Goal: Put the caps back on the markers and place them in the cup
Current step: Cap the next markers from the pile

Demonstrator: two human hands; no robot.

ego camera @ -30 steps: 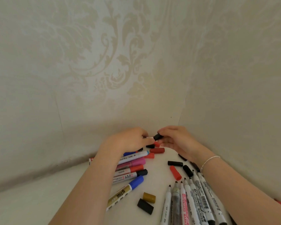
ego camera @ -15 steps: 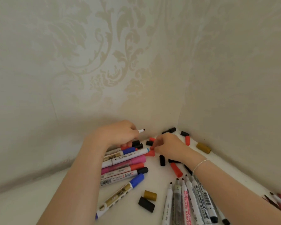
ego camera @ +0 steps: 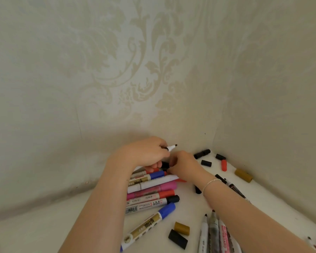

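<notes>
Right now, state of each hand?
Left hand: holding an uncapped black marker.
Right hand: fingers curled down among the caps; whether it holds one cannot be told.

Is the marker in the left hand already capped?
No. The marker gripped by the left hand shows its bare black tip, with no cap on it.

An uncapped marker (ego camera: pixel 171 147) is gripped by the left hand (ego camera: pixel 146 152) — a black cap (ego camera: pixel 172 162) just below it is pinched by the right hand (ego camera: pixel 185 164).
</notes>
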